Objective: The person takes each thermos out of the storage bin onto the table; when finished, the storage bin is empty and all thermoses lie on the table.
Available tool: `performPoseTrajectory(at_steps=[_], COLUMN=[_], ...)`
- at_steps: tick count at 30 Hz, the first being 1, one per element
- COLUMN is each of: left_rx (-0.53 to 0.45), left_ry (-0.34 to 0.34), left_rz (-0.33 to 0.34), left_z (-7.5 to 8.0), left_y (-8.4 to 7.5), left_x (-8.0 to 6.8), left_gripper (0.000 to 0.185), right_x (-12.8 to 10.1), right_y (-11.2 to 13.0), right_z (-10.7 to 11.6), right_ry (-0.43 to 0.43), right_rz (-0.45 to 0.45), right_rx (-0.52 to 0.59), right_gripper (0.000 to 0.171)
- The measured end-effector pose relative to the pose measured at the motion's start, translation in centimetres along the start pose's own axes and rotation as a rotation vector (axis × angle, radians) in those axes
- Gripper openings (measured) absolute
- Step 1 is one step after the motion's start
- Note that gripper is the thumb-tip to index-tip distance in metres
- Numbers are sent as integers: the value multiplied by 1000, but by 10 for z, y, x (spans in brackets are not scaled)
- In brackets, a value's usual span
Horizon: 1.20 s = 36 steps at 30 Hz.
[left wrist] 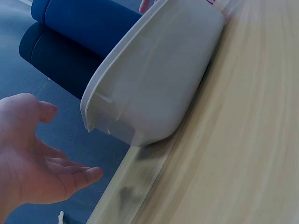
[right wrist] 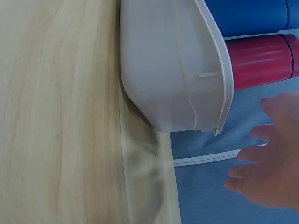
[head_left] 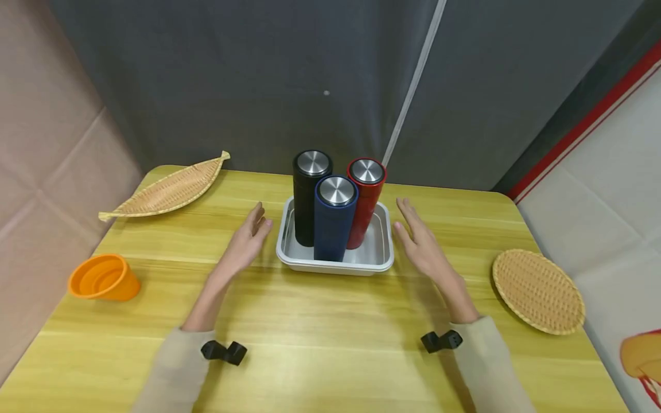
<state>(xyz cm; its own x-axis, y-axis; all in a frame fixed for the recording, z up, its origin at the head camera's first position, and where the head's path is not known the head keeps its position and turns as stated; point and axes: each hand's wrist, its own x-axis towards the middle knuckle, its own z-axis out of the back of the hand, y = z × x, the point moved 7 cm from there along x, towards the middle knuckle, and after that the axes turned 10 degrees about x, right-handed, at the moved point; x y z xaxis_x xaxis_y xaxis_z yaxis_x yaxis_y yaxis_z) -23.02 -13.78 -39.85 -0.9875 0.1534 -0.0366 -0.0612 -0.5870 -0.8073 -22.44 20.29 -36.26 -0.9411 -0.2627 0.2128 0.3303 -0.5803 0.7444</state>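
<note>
A light grey plastic tray (head_left: 356, 267) stands on the wooden table with three upright bottles in it. The black bottle (head_left: 303, 212) is at the back left, the red bottle (head_left: 368, 209) at the back right, and the blue bottle (head_left: 333, 235) in front; all have silver lids. Just left of the tray my left hand (head_left: 248, 241) is held apart from it, fingers extended, holding nothing. On the other side my right hand (head_left: 420, 244) hovers near the tray's right end, also empty with fingers extended. Both wrist views show a gap between hand and tray wall.
An orange cup (head_left: 116, 281) sits at the table's left side. Behind it, a boat-shaped woven basket (head_left: 172, 189) lies by the back left corner. A round woven tray (head_left: 539, 291) is near the right edge. A dark grey curtain (head_left: 248, 86) hangs behind the table.
</note>
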Motion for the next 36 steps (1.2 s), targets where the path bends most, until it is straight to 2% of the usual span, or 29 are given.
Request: performPoseTrajectory(at_steps=[5,17,28,36], left_rx=[-153,-289,-328,-384], left_ry=[3,4,10,64], left_rz=[63,158,149,134], left_z=[-5,-14,-16,-18], left_y=[-3,-4,-1,4], left_x=[2,6,6,8], left_gripper=[60,48,41,43], right_x=[3,13,27,35], right_y=[5,21,35,31], right_z=[0,-6,-17,-25], right_ry=[-23,-28,-39,-37], right_rz=[19,51,73,17], right_rx=[55,328,516,618], right_gripper=[58,66,70,78])
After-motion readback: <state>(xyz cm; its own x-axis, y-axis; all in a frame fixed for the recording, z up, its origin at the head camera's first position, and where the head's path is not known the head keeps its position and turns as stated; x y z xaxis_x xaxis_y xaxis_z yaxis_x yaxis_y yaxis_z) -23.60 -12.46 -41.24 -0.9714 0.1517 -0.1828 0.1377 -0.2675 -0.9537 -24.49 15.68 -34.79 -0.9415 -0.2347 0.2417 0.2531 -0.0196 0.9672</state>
